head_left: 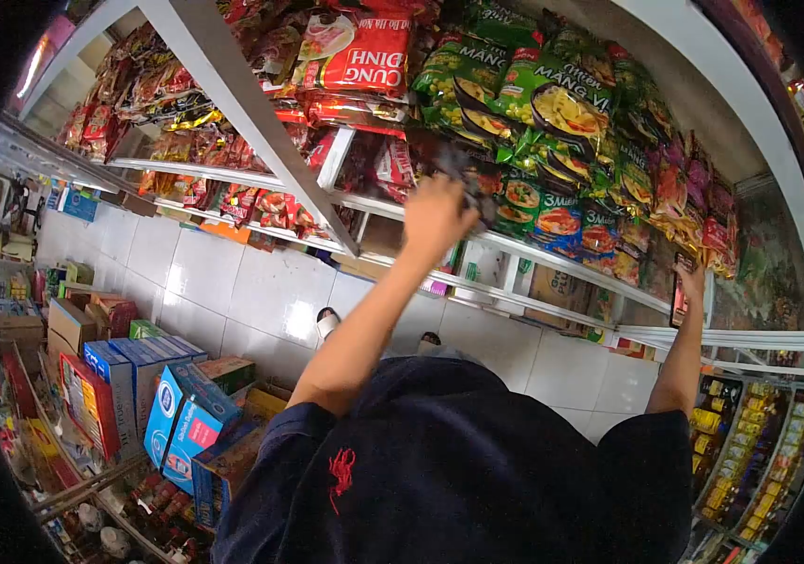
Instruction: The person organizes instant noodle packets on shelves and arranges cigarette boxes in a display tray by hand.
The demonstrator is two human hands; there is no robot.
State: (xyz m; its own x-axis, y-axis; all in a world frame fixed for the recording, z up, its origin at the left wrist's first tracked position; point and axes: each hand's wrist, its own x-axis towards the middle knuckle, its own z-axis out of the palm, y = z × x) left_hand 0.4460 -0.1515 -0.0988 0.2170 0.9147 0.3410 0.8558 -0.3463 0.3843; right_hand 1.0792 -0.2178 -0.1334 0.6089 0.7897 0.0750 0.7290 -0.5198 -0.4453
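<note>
My left hand reaches over the front of the shelf, closed on a dark, crumpled thing that is blurred by motion. Just beyond it lie red noodle packets and green noodle packets. My right hand is at the right end of the shelf, wrapped round a phone held upright near the shelf edge. Close by are pink and yellow packets and smaller packets in a row.
A white shelf post slants between the compartments. Behind me are blue-and-white cartons and a red box on the lower left. Bottles stand in racks at the lower right. Tiled floor shows below the shelf.
</note>
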